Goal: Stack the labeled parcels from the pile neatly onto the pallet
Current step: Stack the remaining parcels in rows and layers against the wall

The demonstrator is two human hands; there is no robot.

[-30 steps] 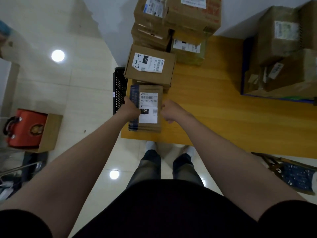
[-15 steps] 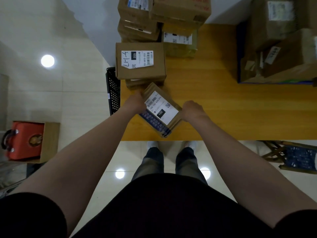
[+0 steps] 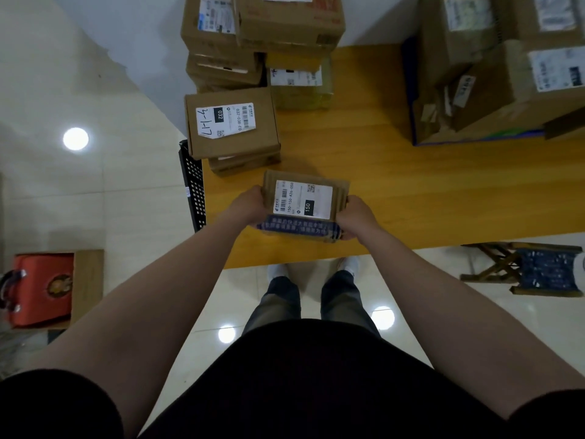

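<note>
A small flat brown parcel (image 3: 304, 204) with a white label marked 150 and blue tape along its near edge is held over the front of the yellow wooden platform (image 3: 395, 191). My left hand (image 3: 250, 205) grips its left side and my right hand (image 3: 356, 218) grips its right side. Just beyond it a box (image 3: 231, 125) labelled 032 lies on top of a thinner box (image 3: 243, 164). Behind these rises a stack of larger parcels (image 3: 262, 36).
A heap of big brown boxes (image 3: 497, 64) fills the platform's back right. A black plastic crate (image 3: 193, 188) leans at the platform's left edge. A red bag in a box (image 3: 41, 289) sits on the floor at left, a folding stool (image 3: 531, 269) at right.
Both hands have turned the small parcel from lengthwise, through a diagonal, to lie crosswise, and shifted it a little to the right, away from the 032 box.
</note>
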